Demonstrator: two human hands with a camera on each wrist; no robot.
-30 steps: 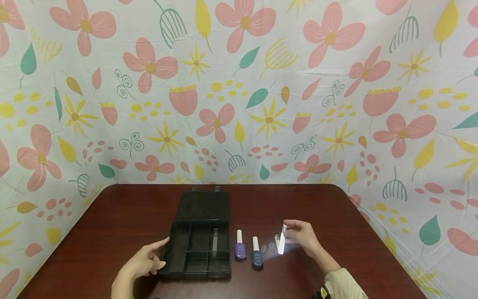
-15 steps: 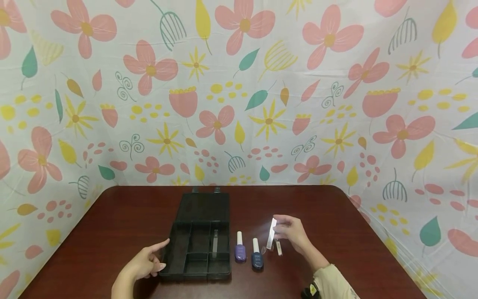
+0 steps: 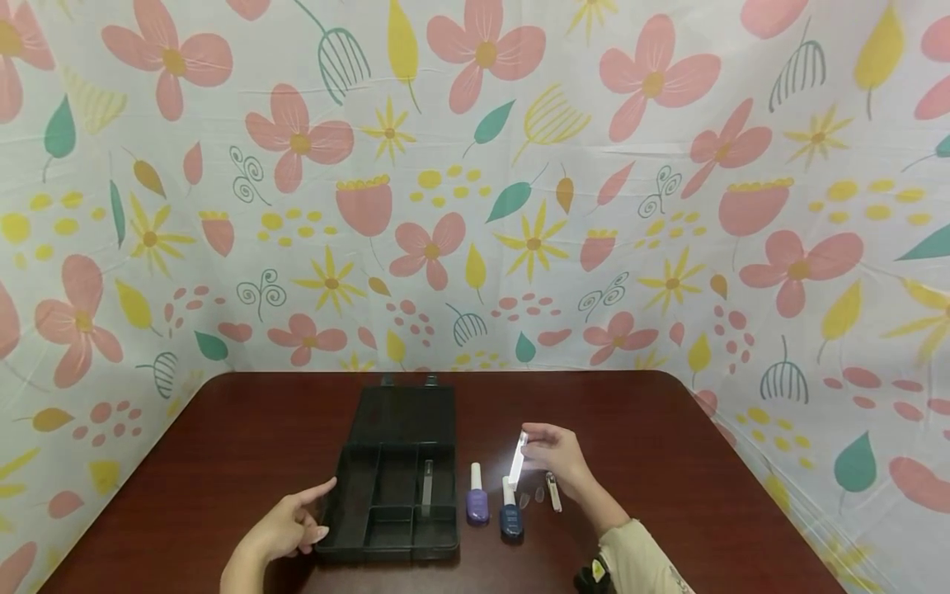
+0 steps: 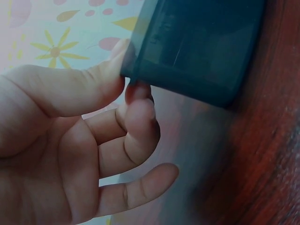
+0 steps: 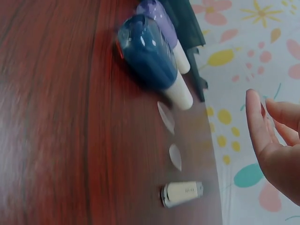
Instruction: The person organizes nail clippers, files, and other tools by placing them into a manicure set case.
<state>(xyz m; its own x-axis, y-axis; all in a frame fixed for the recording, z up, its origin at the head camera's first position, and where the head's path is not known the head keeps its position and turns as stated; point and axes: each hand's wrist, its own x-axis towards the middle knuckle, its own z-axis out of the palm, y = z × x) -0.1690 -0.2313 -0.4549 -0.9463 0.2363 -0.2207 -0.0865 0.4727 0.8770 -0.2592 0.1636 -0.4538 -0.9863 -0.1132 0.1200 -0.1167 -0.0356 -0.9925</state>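
Right hand pinching perhaps a nail file, polish bottles beneath, left hand relaxed touching organizer box

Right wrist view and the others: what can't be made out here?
- Right wrist view: the white strip that the right hand pinches is hidden behind the fingers.
- Left wrist view: the organiser box is cut off by the edge, its compartments unseen.
- Head view: the clear tips are too small to identify.

White nail file tilted upright, above dark-blue bottle.
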